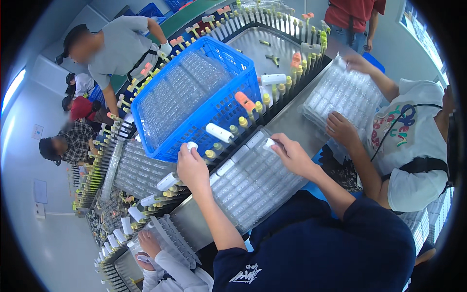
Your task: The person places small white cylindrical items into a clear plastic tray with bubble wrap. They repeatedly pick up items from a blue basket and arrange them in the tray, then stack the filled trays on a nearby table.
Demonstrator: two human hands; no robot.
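My left hand is closed on a small white plastic piece, just below the near corner of the blue basket. My right hand pinches another white plastic piece over the upper right part of a clear plastic tray. That tray, divided into rows of cells, lies slanted in front of me. White pieces sit in a row along its far edge. Beyond it, upright pegs with yellow tips line a rail, and one carries a white piece.
A blue basket full of stacked clear trays stands over the peg line. At right, a co-worker's hands handle more clear trays. Another person's hands touch a tray at lower left. More workers stand across the line.
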